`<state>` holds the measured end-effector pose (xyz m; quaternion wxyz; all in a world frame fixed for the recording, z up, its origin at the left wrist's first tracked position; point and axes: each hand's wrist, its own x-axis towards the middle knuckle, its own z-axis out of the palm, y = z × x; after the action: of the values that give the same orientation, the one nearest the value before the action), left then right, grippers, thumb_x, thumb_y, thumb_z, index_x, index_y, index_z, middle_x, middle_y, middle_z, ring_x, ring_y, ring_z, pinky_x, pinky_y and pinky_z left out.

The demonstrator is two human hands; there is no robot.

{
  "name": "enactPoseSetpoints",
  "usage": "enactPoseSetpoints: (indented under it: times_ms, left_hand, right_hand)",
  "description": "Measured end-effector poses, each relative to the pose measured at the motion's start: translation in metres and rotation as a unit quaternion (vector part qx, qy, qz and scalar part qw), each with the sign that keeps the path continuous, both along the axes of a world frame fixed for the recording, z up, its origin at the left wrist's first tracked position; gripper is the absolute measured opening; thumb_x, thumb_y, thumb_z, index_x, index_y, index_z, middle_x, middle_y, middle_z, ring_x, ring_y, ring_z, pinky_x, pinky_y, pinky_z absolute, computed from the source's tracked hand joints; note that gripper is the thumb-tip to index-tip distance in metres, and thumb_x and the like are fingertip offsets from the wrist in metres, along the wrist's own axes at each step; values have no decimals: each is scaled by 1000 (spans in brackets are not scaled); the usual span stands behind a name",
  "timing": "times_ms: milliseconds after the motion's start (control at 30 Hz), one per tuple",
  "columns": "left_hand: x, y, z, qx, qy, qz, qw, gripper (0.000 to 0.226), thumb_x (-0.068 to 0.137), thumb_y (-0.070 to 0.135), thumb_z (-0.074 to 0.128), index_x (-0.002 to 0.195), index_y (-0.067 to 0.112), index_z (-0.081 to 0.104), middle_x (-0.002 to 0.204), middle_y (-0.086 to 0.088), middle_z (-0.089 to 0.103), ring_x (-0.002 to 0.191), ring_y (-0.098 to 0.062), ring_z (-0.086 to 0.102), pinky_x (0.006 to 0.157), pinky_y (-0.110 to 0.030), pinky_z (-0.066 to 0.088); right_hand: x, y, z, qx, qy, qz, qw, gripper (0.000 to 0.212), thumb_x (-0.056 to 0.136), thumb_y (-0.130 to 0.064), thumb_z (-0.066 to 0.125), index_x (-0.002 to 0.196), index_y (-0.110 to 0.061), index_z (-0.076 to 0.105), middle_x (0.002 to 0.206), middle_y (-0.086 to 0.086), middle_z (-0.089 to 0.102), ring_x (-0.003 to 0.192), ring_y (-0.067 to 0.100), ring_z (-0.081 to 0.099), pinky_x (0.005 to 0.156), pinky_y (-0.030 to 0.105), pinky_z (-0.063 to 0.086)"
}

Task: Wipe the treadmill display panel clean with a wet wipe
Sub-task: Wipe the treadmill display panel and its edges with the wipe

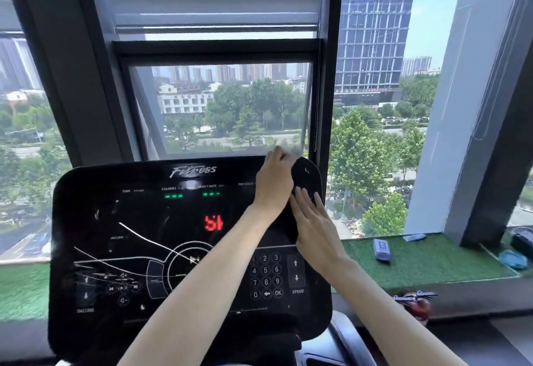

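The black glossy treadmill display panel [138,221] fills the lower middle, with green and red lit digits, a number keypad and white reflections. My left hand [274,184] is at the panel's upper right corner, closed on a blurred white wet wipe [295,151] that pokes out above the panel's top edge. My right hand [314,221] lies flat against the panel's right side just below, fingers spread, holding nothing. Both forearms cross the panel from below.
A windowsill covered in green turf [427,261] runs to the right, carrying a blue wipe pack [381,249], a small blue packet [414,237], a blue cloth-like item [513,259] and a black object [522,240]. A red and dark object [415,303] sits lower right. Dark window frames stand behind the panel.
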<state>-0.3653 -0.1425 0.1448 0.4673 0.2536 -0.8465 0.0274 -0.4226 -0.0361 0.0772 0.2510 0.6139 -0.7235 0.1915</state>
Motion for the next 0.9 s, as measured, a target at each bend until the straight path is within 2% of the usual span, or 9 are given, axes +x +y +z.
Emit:
enactPoseSetpoints:
  times_ms: [67, 133, 200, 367, 433, 567, 667, 767, 900]
  left_hand:
    - [16, -13, -1, 31, 46, 29, 998, 41, 92, 0, 48, 128, 19, 56, 98, -1, 49, 94, -16, 47, 65, -24, 40]
    - [27, -22, -6, 64, 154, 74, 983, 35, 95, 5, 49, 126, 17, 59, 95, -4, 51, 89, -21, 52, 62, -28, 45]
    - [19, -16, -7, 75, 189, 94, 975, 33, 95, 5, 49, 125, 16, 60, 94, -5, 52, 87, -21, 52, 61, -27, 43]
    - [-17, 7, 0, -24, -28, -14, 999, 42, 90, -2, 49, 125, 20, 56, 100, 1, 49, 93, -14, 46, 64, -23, 41]
    - [-4, -8, 4, -26, -20, -6, 999, 37, 93, 1, 50, 125, 19, 56, 93, 4, 45, 84, -11, 43, 62, -23, 39]
    - [12, -19, 2, 59, 123, 63, 989, 29, 99, 13, 46, 124, 17, 60, 94, -1, 50, 85, -17, 50, 66, -22, 35]
    - [-12, 3, -2, 12, 35, 10, 999, 37, 93, 2, 50, 125, 19, 58, 96, -2, 50, 90, -17, 48, 67, -22, 38]
    - [-16, 0, 1, -42, -45, -36, 997, 39, 92, 3, 52, 125, 22, 56, 96, 1, 49, 91, -14, 47, 62, -24, 43]
    - [14, -21, -1, -17, 44, 15, 999, 34, 93, 4, 52, 124, 18, 59, 90, -1, 49, 83, -15, 46, 63, -26, 43]
  right_hand:
    - [-1, 2, 1, 2, -4, 14, 1000, 79, 64, 10, 59, 139, 7, 34, 147, 23, 31, 139, 31, 26, 113, 42, 5]
    - [-2, 1, 1, -9, -6, 26, 1000, 78, 66, 12, 54, 140, 6, 33, 148, 23, 29, 140, 31, 23, 113, 41, 2]
    - [-2, 0, 0, -5, -1, 22, 1000, 78, 64, 11, 55, 139, 6, 34, 147, 24, 31, 139, 32, 25, 113, 42, 3]
    - [-3, 2, 1, 7, 16, 25, 1000, 81, 67, 8, 56, 143, 4, 28, 150, 22, 27, 142, 30, 18, 115, 41, 0]
    - [-3, 4, 3, 2, 12, 36, 999, 80, 71, 7, 53, 145, 3, 22, 153, 21, 18, 143, 29, 12, 114, 37, -6]
    - [-2, 4, 0, -10, 4, 48, 999, 78, 75, 6, 47, 146, 2, 15, 155, 20, 10, 144, 28, 5, 114, 35, -10]
    - [-2, 2, -1, -15, 1, 45, 999, 78, 73, 6, 50, 145, 3, 20, 153, 21, 17, 144, 30, 8, 114, 37, -7]
    - [-3, 4, 0, -15, -3, 51, 999, 77, 74, 7, 48, 145, 3, 20, 153, 20, 17, 144, 28, 8, 114, 35, -9]
    - [-1, 6, 3, -16, -19, 57, 998, 76, 77, 7, 45, 147, 1, 14, 155, 19, 7, 145, 26, 2, 113, 32, -13]
